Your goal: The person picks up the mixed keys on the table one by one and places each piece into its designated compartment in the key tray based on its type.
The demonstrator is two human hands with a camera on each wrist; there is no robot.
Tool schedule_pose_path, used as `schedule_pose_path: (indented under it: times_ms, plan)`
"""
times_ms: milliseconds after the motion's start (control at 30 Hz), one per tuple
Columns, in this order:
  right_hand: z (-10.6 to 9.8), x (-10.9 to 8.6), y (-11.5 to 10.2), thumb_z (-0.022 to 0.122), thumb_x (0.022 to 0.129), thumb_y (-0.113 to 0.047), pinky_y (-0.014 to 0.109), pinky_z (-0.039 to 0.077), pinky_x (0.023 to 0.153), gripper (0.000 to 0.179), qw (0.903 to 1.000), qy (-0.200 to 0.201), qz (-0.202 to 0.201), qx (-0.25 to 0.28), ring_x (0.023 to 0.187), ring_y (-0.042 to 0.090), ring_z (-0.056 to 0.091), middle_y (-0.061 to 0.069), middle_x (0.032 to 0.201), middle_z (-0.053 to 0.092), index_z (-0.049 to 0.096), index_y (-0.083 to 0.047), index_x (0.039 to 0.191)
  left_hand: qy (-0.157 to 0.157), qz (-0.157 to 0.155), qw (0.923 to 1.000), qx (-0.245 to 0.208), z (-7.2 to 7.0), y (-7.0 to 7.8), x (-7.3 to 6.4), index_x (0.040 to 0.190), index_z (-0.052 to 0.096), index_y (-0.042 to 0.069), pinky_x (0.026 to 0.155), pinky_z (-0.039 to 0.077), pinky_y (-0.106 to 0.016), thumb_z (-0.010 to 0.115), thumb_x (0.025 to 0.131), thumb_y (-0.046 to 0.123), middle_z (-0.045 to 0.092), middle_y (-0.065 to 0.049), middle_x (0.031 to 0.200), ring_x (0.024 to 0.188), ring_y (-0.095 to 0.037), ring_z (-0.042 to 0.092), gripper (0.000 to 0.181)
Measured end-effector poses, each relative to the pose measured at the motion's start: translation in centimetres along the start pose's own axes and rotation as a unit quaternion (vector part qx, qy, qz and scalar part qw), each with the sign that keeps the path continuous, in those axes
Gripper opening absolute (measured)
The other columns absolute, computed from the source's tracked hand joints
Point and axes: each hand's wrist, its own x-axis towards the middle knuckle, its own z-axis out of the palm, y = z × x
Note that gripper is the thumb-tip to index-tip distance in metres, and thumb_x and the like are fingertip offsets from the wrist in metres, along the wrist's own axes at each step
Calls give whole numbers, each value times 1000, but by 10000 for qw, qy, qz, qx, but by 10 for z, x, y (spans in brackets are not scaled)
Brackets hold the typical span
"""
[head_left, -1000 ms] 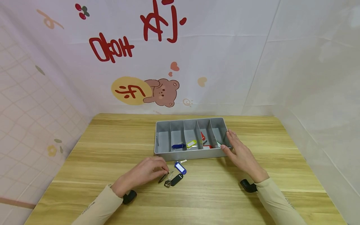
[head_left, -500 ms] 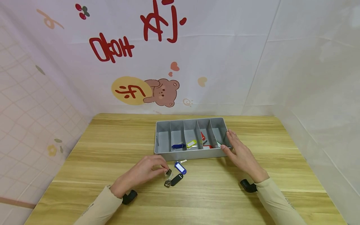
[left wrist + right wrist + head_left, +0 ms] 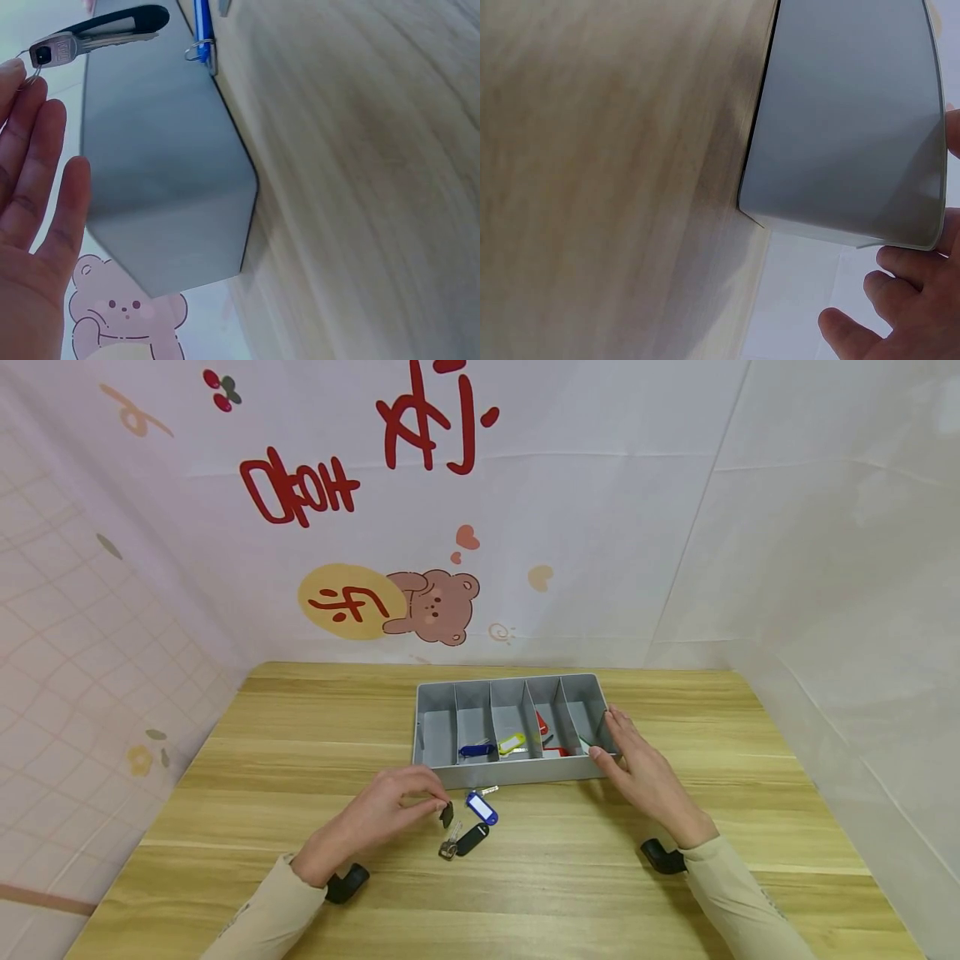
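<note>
My left hand (image 3: 384, 806) pinches the ring of a key with a black key tag (image 3: 447, 815), just in front of the gray divided tray (image 3: 510, 770). In the left wrist view the metal key (image 3: 60, 51) hangs beside its black tag (image 3: 142, 21), above the table. Below the tray lie a blue key tag (image 3: 482, 808) with a key and another black key tag (image 3: 472, 839) beside a key (image 3: 448, 848). My right hand (image 3: 648, 772) rests on the tray's right end, thumb at the front rim and fingers along the end wall.
Tray compartments hold a blue tag (image 3: 476, 750), a yellow tag (image 3: 512, 743), red tags (image 3: 553, 752) and a partly hidden green-edged tag (image 3: 584, 746). The wooden table (image 3: 300, 718) ends at a printed cloth backdrop (image 3: 600, 527).
My left hand has lifted the black-tagged key from the table and moved it slightly up towards the tray; the tag now hangs from the fingertips. The right hand and tray stay put.
</note>
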Motion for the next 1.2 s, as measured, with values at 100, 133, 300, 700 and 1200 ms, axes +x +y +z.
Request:
schedule_pose_path:
  times_ms: [100,133,300,700,1200]
  plan:
    - [0,0,0,53,108,-46,63,23,120,79,10000,5,6,-2,156,42,17,17,171,18,25,4,161,167,-23,9999,-15,0,2,2,100,78,13,84,59,-32,76,93,3,74,6,101,97,-13,69,13]
    - [0,0,0,53,108,-46,63,23,120,79,10000,5,7,1,156,42,17,17,171,18,25,4,161,225,-29,9997,-24,0,2,2,99,78,13,84,59,-32,76,92,2,74,6,101,96,-13,70,13]
    - [0,0,-1,53,107,-46,63,23,120,79,10000,8,5,-9,156,41,17,18,170,18,25,5,161,597,19,9982,-38,-2,5,6,98,78,13,81,59,-35,78,89,-2,75,5,98,93,-12,70,17]
    - [2,-1,0,52,108,-46,64,24,119,80,10000,50,13,-37,156,40,17,17,171,16,23,4,162,1469,-312,9886,93,-2,12,12,97,79,14,77,59,-41,81,88,2,75,4,101,94,-13,70,16]
    - [4,-2,2,51,108,-47,63,24,120,80,10000,59,15,-64,156,42,17,16,171,14,19,4,163,2209,-303,9742,345,-1,9,32,96,80,10,83,59,-38,81,87,-1,76,0,100,94,-18,73,15]
